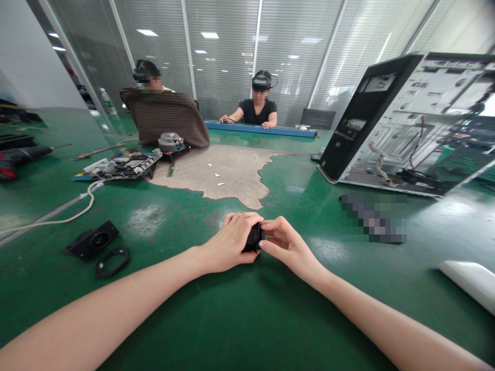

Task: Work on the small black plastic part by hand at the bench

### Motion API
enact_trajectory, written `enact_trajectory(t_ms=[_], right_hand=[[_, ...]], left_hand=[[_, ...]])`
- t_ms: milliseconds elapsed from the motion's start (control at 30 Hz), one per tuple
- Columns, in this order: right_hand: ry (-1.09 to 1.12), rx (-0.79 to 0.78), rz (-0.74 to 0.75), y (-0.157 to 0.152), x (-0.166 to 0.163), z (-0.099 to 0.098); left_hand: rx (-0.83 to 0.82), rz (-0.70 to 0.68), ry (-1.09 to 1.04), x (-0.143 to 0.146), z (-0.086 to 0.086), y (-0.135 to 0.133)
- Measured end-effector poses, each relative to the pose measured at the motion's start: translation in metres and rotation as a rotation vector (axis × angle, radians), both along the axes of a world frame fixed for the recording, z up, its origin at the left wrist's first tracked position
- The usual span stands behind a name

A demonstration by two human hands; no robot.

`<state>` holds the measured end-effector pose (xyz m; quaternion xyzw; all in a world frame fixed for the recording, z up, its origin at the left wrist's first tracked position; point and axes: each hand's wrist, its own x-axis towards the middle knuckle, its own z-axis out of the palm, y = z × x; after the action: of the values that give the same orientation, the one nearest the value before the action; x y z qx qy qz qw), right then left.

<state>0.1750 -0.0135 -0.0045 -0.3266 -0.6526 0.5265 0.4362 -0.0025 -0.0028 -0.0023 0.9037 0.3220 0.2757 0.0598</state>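
Observation:
My left hand is wrapped around a small black block-shaped part just above the green table. My right hand pinches the right end of the same part with thumb and fingertips. Much of the part is hidden by my fingers, so its exact kind does not show. To the left, on the table, lies a black plate with a round opening. Close beside that plate is a black ring, lying flat and apart from my hands.
A circuit board and a silver-topped fan-like part stand at back left, near a drill and a pale cable. An opened computer case stands right. Two people sit across the table.

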Motion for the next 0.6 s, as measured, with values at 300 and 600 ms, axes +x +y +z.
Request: enact_trajectory(t_ms=[300, 600], right_hand=[[-0.044, -0.063, -0.010, 0.0011, -0.0010, -0.0019], [-0.030, -0.040, -0.003, -0.0016, -0.0007, 0.0017]], left_hand=[[0.000, 0.007, -0.011, 0.0002, -0.0003, 0.0009], [0.001, 0.012, -0.013, 0.0000, -0.0002, 0.0004]])
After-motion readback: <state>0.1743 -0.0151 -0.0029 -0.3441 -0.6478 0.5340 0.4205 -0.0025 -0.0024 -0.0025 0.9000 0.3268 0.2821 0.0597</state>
